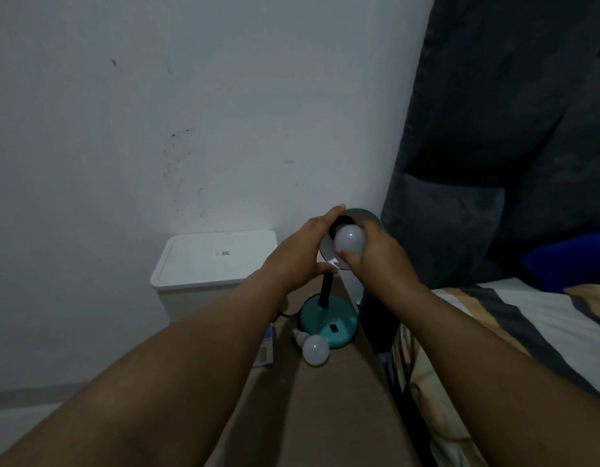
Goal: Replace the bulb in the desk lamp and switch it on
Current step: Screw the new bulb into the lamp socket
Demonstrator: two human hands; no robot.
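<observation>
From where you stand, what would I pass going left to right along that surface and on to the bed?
White lidded bin → blue-and-white box → loose bulb → teal lamp base → striped bedding.

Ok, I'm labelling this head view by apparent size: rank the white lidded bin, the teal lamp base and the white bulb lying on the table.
1. White lidded bin
2. Teal lamp base
3. White bulb lying on the table; it lies slightly nearer the camera, yet looks smallest.
</observation>
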